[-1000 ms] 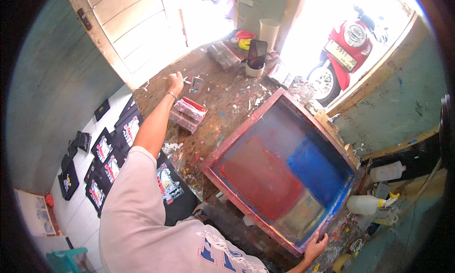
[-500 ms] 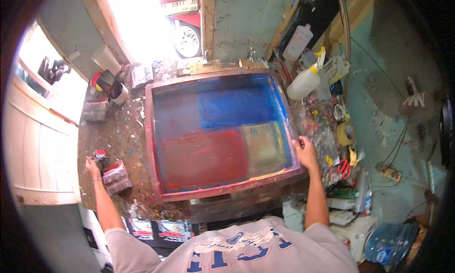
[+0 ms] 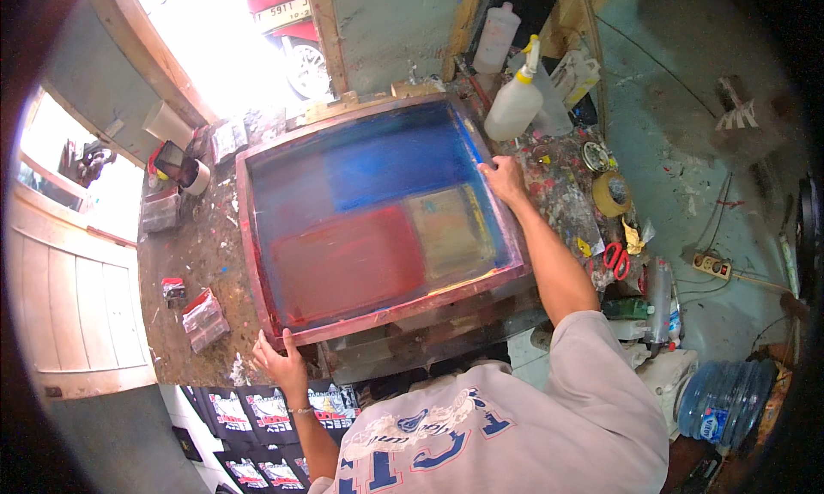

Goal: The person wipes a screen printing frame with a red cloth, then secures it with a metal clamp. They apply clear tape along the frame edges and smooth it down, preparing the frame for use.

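Lettering runs across the back of the pale shirt [image 3: 532, 400] at my lower edge: big dark-blue characters outlined in red, with pale script above them. More printed characters sit on the plate [image 3: 287, 12] of the red scooter [image 3: 302, 29] outside the doorway, a small blue-and-white label [image 3: 711, 425] marks the clear blue water jug [image 3: 747, 400] on my right, and the black cloth pieces [image 3: 262, 411] below the table's near left edge carry white-and-red printed designs with lettering. The frame [image 3: 386, 308] lies on the paint-spattered table [image 3: 172, 258] in front of me, slightly turned, its wooden rim stained reddish pink. Its mesh [image 3: 348, 262] shows a deep blue patch at the far right, a dull red one at the near left, a murky olive-tan one at the near right and grey-blue at the far left, with yellow and blue streaks along the right rim. My left hand [image 3: 281, 362] clasps the near left corner, thumb and fingers parted around it; my right hand [image 3: 505, 180] clasps the right rim, thumb over the top, and I cannot tell how far its fingers reach underneath. Just beyond it stands a yellow-topped spray bottle [image 3: 513, 108].
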Available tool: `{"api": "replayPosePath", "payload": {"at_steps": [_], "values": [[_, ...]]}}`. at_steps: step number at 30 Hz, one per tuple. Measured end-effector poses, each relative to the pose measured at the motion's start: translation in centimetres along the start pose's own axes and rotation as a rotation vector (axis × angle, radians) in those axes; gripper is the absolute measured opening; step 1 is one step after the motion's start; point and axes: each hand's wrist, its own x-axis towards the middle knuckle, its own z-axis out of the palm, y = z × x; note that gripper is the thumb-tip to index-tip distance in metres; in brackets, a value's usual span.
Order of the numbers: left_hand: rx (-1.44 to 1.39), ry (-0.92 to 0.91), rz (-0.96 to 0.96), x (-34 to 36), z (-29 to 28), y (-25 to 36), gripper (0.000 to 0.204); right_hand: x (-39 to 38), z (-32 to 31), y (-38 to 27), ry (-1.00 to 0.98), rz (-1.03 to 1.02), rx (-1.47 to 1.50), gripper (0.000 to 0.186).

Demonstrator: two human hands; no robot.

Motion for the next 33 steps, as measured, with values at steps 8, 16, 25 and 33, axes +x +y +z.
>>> {"api": "replayPosePath", "payload": {"at_steps": [8,16,25,33], "values": [[-0.267,0.119,-0.17,2.7,3.2,-2.2,0.027,-2.3,-5.4,-2.3,0.286,-0.259,-0.029,0.044],[-0.94,0.285,-0.13,4.3,-2.3,0.2,0.037,-13.0,-17.3,-7.6,0.495,-0.213,0.305,0.042],[-1.196,0.126,0.004,24.6,-16.5,8.6,0.046,-26.5,-13.7,-7.4,0.044,0.09,1.135,0.041],[-0.883,-0.152,0.228,34.5,-10.1,14.1,0.036,-38.7,-7.1,-4.7,-0.606,0.461,1.276,0.043]]}}
